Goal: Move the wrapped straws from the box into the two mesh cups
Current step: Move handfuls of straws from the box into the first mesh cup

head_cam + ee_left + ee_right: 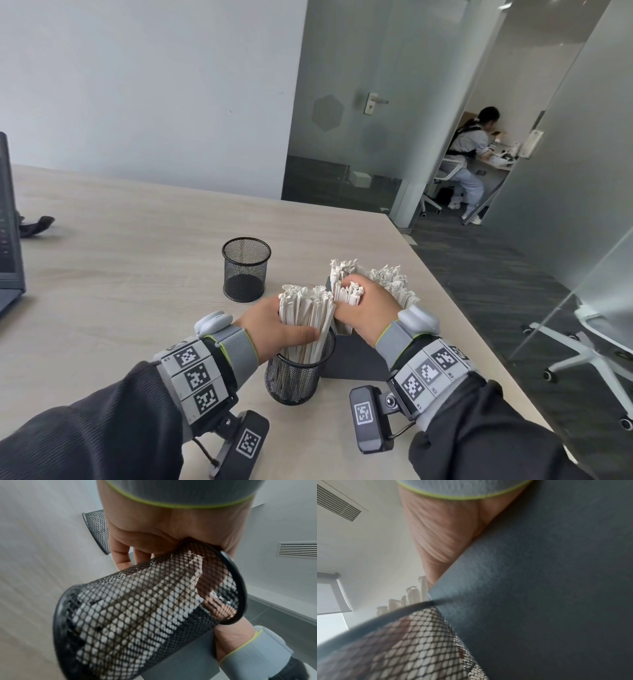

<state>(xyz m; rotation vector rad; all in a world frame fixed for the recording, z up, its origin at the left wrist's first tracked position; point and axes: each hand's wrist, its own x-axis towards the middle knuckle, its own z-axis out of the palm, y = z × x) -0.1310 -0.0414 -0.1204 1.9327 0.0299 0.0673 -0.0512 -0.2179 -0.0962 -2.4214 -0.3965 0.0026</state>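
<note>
— So where did the straws stand at that point?

— Split three ways. The left hand [274, 329] was wrapped round a thick bundle of wrapped straws [306, 315] standing in the near mesh cup [296, 377], thumb across the front. The right hand [368, 310] was curled over a second clump [347, 291] in the dark box [352, 359], which sat right against that cup on the desk [137, 274]. More straws [392, 281] stood loose behind it.

— How did they look to handle?

— Light, I'd judge, thin paper sleeves, stiff enough to stand but easy to crumple at the frilly tops. Slippery against each other too, so mid-length in a firm fistful seemed the place to take them.

— And the count?

— Two mesh cups, the far one [246, 269] showing nothing inside; one box; two hands. The straws, dozens, too packed to number
</note>
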